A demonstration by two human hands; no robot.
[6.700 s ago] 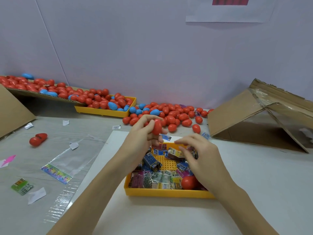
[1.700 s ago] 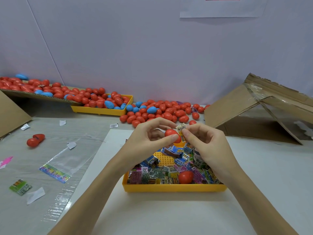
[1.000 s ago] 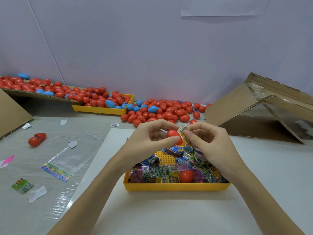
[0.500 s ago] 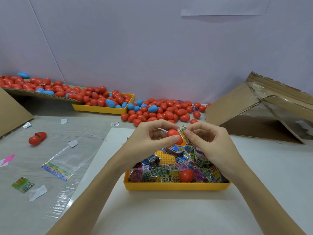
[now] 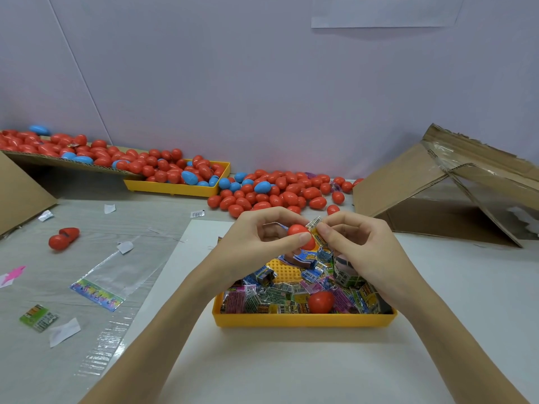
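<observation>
Since the frame several seconds back, my right hand (image 5: 364, 246) has come up out of the yellow tray (image 5: 303, 320) and met my left hand (image 5: 256, 243) above it. In the last half second nothing has shifted.

- Left fingers (image 5: 304, 237) grip a red egg half (image 5: 300, 233), held over the far end of the tray.
- Right fingers pinch a small packet (image 5: 316, 228), which touches the egg half.
- Print: a barcode shows on the held packet. More barcodes show on the loose packets (image 5: 271, 295) in the tray; other lettering is too small to read.
- A whole red egg (image 5: 320, 301) lies among those packets.
- The tray sits on a white sheet (image 5: 204, 360) on the grey desk (image 5: 73, 223).
- Far side: a heap of red and blue eggs (image 5: 277, 193) against a pale wall (image 5: 262, 83), spilling from a second yellow tray (image 5: 175, 189).
- Right: a torn cardboard box (image 5: 437, 199).
- Left: a clear bag with a colourful strip (image 5: 97, 294) and a green packet (image 5: 39, 317).
- A paper sheet (image 5: 385, 13) hangs on the wall; its print is cut off.
</observation>
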